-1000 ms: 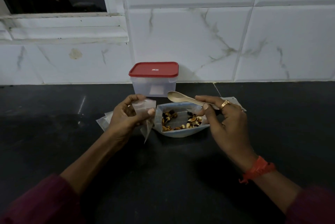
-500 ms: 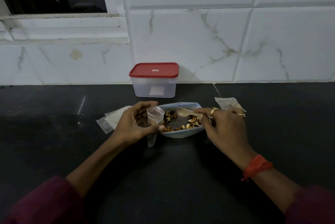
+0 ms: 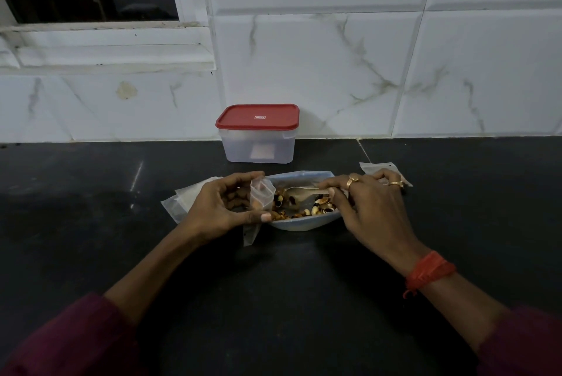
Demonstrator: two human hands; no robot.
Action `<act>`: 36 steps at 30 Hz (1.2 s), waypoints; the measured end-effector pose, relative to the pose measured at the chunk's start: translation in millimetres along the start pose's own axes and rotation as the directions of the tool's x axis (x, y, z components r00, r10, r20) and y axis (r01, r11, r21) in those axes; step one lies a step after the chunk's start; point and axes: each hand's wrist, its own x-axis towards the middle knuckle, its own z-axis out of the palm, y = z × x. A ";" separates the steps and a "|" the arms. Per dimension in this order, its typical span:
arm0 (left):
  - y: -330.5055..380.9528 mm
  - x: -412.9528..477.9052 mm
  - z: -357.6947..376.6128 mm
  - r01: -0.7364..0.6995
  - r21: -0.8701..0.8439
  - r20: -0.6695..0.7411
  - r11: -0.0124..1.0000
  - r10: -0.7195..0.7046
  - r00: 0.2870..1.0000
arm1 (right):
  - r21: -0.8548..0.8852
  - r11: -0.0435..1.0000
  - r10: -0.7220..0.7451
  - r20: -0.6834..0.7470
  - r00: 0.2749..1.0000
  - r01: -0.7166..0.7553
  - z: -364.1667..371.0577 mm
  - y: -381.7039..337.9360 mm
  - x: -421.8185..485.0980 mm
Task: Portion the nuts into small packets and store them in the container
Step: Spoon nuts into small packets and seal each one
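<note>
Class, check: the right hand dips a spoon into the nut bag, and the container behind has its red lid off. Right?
No: the head view shows the red lid on the container; the right hand does dip the spoon into the nut bag.

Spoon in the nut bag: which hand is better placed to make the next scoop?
Right. The right hand holds the spoon, bowl among the nuts; the left hand is busy holding the small packet open.

Mixed nuts in open pouch; red-lidded container closed.
</note>
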 end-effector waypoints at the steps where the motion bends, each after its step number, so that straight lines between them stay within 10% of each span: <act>1: 0.0 0.0 -0.7 0.004 -0.010 0.008 1.000 -0.004 1.000 | -0.019 1.000 -0.017 -0.022 1.000 0.017 -1.1 -0.7 -0.1; 23: 3.6 -1.1 2.2 -0.034 0.035 -0.079 0.999 0.036 0.996 | 0.040 0.999 -0.018 -0.106 0.994 0.022 -7.0 2.0 -0.9; 29: 3.7 -2.3 2.7 -0.049 0.078 -0.048 0.996 0.053 0.997 | 0.058 0.994 -0.102 0.098 0.990 0.097 -0.7 -0.6 -4.3; 36: 3.1 -1.2 3.0 -0.041 0.080 -0.057 0.996 0.046 0.997 | 0.001 1.000 0.021 -0.065 0.998 -0.021 -6.4 6.2 -0.7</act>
